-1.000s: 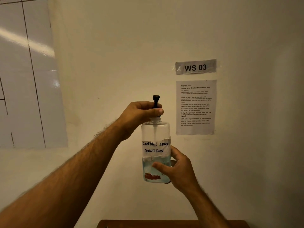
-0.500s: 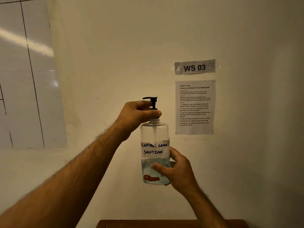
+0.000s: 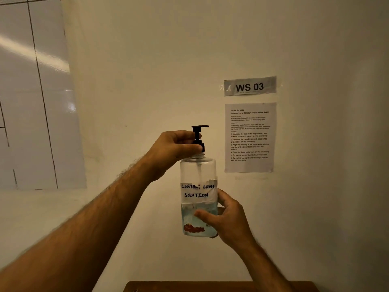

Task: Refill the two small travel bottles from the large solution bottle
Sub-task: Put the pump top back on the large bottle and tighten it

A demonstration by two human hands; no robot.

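Gripping the lower body of the large solution bottle (image 3: 198, 199), the right hand (image 3: 228, 220) holds it upright in mid-air before the wall (image 3: 168, 70). The left hand (image 3: 174, 150) pinches the black pump cap (image 3: 199, 137) at the neck, fingers curled round its collar; the nozzle points right.

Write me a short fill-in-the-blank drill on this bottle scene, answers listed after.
1. The left hand grips the black pump cap of the clear plastic ____ bottle.
2. The right hand holds that bottle's ____ part.
3. The grey wall sign reads WS ____.

Missing words: solution; lower; 03
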